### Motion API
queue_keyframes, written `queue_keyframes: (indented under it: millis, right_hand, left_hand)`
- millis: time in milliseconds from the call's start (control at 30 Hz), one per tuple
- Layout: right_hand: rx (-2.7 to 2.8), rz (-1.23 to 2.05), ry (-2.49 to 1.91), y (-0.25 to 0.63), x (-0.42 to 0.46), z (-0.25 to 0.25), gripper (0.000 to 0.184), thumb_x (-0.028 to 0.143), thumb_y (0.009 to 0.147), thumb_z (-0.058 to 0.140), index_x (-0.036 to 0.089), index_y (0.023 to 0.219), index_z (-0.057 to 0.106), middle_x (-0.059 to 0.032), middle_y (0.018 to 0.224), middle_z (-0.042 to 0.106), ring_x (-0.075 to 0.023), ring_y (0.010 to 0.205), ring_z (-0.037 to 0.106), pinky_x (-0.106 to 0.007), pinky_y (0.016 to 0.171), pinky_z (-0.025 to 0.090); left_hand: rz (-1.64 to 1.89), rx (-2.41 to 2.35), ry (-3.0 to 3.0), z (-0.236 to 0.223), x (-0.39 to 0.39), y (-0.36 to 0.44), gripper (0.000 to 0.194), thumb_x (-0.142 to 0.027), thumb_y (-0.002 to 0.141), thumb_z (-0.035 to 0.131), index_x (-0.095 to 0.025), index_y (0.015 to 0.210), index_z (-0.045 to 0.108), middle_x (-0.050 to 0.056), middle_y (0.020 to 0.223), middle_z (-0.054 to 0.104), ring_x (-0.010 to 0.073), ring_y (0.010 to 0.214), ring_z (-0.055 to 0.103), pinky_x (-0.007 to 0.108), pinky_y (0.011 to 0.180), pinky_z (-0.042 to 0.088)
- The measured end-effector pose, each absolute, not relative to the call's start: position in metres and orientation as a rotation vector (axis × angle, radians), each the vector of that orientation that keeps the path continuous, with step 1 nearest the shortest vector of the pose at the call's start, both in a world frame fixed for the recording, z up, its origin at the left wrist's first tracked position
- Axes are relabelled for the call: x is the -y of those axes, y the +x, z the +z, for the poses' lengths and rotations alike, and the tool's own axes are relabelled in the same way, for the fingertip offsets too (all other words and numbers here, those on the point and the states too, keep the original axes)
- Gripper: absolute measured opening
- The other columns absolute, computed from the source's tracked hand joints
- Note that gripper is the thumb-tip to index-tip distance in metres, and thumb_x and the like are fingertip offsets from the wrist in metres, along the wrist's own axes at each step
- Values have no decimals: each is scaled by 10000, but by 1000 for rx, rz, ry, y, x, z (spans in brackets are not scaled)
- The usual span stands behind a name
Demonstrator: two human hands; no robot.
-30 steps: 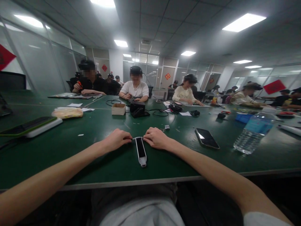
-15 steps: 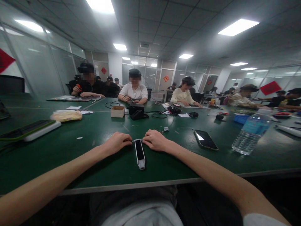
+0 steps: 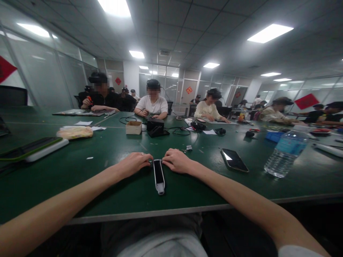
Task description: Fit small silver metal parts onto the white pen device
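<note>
A slim white device with a long black face point(image 3: 159, 174) lies on the green table in front of me, its narrower pale end toward me. At its far left corner is my left hand point(image 3: 138, 161), thumb and fingers pinched together. My right hand point(image 3: 177, 160) is closed in a similar pinch at the far right corner, its fingertips against or very near the device's edge. Whatever sits between the fingertips of either hand is too small to make out. A small silvery piece point(image 3: 189, 147) and some tiny bits lie just beyond my right hand.
A phone point(image 3: 234, 160) and a water bottle point(image 3: 285, 151) stand to the right. Farther back are a small open box point(image 3: 133, 127), a black device point(image 3: 155, 127) and cables. A plastic-wrapped bundle point(image 3: 75, 132) lies left. Several people sit across the table.
My left hand has shifted slightly right, closer to the device's far end. My right hand and the device stay almost where they were.
</note>
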State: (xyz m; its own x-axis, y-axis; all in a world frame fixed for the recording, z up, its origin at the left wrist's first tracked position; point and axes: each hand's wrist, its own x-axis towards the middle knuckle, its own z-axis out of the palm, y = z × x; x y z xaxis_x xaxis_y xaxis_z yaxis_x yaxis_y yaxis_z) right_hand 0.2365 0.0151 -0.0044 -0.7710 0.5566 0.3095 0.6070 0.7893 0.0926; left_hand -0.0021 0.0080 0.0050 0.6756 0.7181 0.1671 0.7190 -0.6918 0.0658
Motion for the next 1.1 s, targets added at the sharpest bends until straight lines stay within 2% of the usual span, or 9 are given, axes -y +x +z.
queue_keyframes:
  millis: [167, 400, 733, 1100]
  right_hand:
    - [2703, -286, -869, 236, -17, -7, 242, 242, 925, 503, 147, 935, 725, -92, 903, 660, -171, 834, 543, -295, 767, 395]
    - [2702, -303, -862, 236, -17, -7, 242, 242, 926, 502, 143, 908, 722, -90, 887, 661, -170, 821, 545, -296, 757, 397]
    - [2715, -256, -877, 235, -15, -5, 271, 250, 936, 476, 142, 895, 720, -95, 878, 655, -170, 818, 542, -296, 732, 400]
    - [2729, -227, -890, 234, -14, -5, 283, 260, 941, 459, 151, 926, 720, -91, 884, 654, -175, 822, 542, -305, 740, 412]
  left_hand:
    - [-345, 1219, -2890, 2, -10, -3, 242, -325, 928, 467, -216, 1103, 595, 38, 919, 671, 189, 855, 626, 262, 748, 449]
    - [-438, 1208, -2905, -1, -10, -4, 209, -279, 895, 514, -195, 1068, 596, 41, 927, 666, 182, 834, 621, 270, 738, 459]
    - [-375, 1330, -2775, 3, -2, -1, 167, -295, 861, 572, -200, 991, 617, 19, 866, 658, 162, 738, 607, 254, 663, 436]
    - [-370, 1315, -2776, 0, -3, -2, 152, -291, 892, 549, -207, 977, 645, 20, 881, 688, 173, 767, 626, 259, 667, 437]
